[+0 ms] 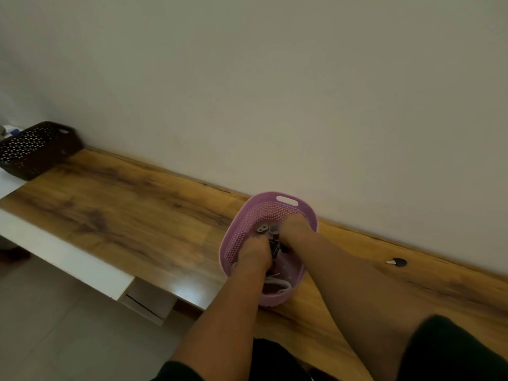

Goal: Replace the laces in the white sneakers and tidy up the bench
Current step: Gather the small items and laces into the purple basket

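Note:
A pink perforated basket stands on the wooden bench next to the wall. Both my hands are inside it. My left hand and my right hand close around a small dark object between them; what it is stays unclear. Small grey round pieces lie at the basket's far end. Something white, perhaps a lace or strap, lies at its near end. No sneakers are in view.
A dark brown perforated basket sits at the bench's far left end. A small black key lies on the bench to the right of the pink basket. The bench's white front edge drops to a tiled floor.

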